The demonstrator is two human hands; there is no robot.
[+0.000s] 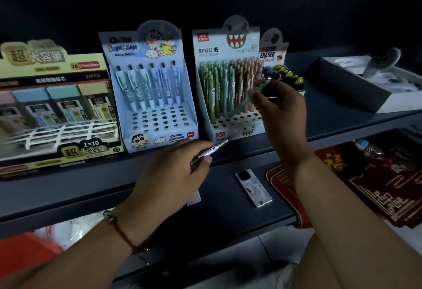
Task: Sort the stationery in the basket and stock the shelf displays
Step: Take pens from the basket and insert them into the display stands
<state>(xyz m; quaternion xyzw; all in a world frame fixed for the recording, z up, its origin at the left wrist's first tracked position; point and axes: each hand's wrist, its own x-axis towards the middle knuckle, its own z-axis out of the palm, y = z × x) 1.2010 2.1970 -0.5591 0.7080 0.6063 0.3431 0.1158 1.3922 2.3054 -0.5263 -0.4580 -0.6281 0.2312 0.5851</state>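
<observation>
Grey shelf (331, 106): carries four display boxes in a row.
Shark box (230, 129): packed with green and pink pencils, front holes bare.
Right hand (279, 108): pinches a green pencil (253, 96) tilted, just before the shark box.
Left hand (173, 170): grips a second pencil (211, 150) near the shelf edge.

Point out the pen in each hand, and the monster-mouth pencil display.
Left-hand pen (211, 150): head view, on its white label.
Right-hand pen (251, 97): head view, mid-barrel, below the fingers.
Monster-mouth pencil display (235, 40): head view, on the toothy red mouth.
</observation>
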